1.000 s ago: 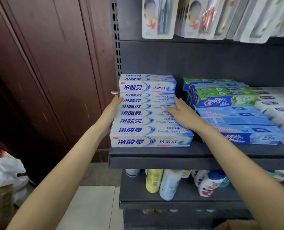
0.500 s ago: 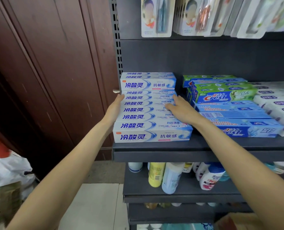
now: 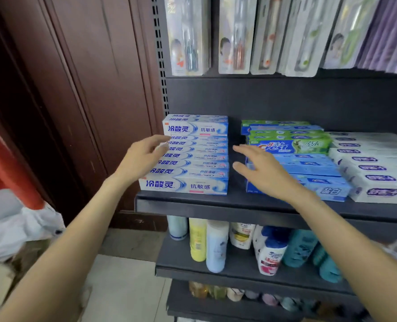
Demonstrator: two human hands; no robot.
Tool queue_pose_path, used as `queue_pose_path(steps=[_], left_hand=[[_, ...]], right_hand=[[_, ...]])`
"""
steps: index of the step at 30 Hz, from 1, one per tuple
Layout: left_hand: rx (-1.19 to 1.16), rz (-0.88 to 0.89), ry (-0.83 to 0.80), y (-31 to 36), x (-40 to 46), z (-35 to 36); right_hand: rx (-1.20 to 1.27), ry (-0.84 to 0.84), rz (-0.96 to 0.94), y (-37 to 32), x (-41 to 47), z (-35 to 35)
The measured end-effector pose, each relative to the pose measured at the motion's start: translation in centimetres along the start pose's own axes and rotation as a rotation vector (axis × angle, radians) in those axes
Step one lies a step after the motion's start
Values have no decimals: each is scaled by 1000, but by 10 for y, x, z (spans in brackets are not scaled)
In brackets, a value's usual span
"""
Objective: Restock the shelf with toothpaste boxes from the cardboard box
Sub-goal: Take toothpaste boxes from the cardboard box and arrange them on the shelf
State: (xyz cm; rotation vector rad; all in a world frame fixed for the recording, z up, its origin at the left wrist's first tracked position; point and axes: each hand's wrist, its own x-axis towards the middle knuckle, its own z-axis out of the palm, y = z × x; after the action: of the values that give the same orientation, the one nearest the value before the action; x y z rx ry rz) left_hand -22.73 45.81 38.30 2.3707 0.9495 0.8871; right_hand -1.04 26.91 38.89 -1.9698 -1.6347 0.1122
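A stepped stack of white-and-blue toothpaste boxes (image 3: 193, 156) lies at the left end of the dark shelf (image 3: 216, 206). My left hand (image 3: 141, 156) hovers just off the stack's left end, fingers loosely spread, holding nothing. My right hand (image 3: 260, 168) floats to the right of the stack, in front of the blue and green Crest boxes (image 3: 292, 147), fingers straight and apart from the boxes. The cardboard box is not in view.
White-and-purple boxes (image 3: 374, 168) fill the shelf's right end. Toothbrush packs (image 3: 234, 36) hang above. Shampoo bottles (image 3: 216, 247) stand on the lower shelf. A brown wooden panel (image 3: 76, 101) rises at left, with white bags (image 3: 18, 228) on the floor.
Both hands have let go of the white-and-blue stack and drawn back from its two ends. The stack now sits a little deeper on the shelf.
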Motion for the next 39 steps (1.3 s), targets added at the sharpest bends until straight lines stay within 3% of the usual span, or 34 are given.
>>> queue_pose_path(steps=[2, 6, 9, 18, 21, 24, 28, 31, 39], left_hand=[[112, -4, 43, 5, -19, 13], [398, 103, -92, 18, -47, 36], [475, 127, -145, 17, -54, 45], [567, 218, -124, 21, -52, 48], [376, 309, -73, 60, -46, 57], [249, 377, -70, 110, -30, 87], [469, 569, -207, 149, -4, 139], [633, 606, -271, 154, 13, 162], [596, 612, -272, 152, 27, 165]], right_hand=[[-53, -84, -53, 2, -12, 4], [-292, -119, -217, 3, -18, 17], [-379, -126, -252, 3, -17, 24], [-275, -34, -317, 14, -22, 20], [-213, 106, -294, 37, -37, -10], [-368, 55, -201, 78, -51, -46], [-565, -150, 5, 116, -49, -77], [-636, -195, -4, 125, -39, -83], [-652, -161, -80, 137, -27, -83]])
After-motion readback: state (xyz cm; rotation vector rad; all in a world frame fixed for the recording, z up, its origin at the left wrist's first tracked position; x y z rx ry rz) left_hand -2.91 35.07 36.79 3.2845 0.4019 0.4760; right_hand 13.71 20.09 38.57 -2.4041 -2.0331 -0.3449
